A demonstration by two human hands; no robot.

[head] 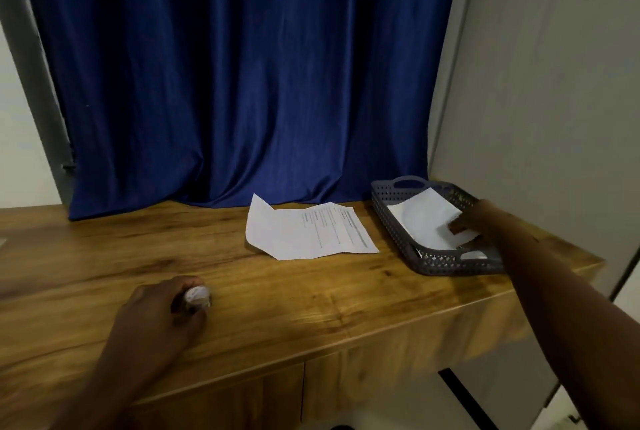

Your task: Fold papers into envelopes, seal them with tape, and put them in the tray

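Note:
A grey perforated tray [391, 211] stands at the right end of the wooden desk. My right hand [476, 221] reaches into it and pinches a white folded paper envelope [424, 218], which lies tilted over the tray's floor. More white paper shows under it near the tray's front wall. Loose printed sheets [308, 230] lie flat on the desk left of the tray. My left hand [162, 308] rests on the desk at the front left, its fingers curled round a small roll of tape [197, 296].
A blue curtain [242, 76] hangs behind the desk [311, 298]. A grey wall panel [540, 83] stands close to the right of the tray. The desk's front edge runs diagonally below my hands, with cabinet doors beneath.

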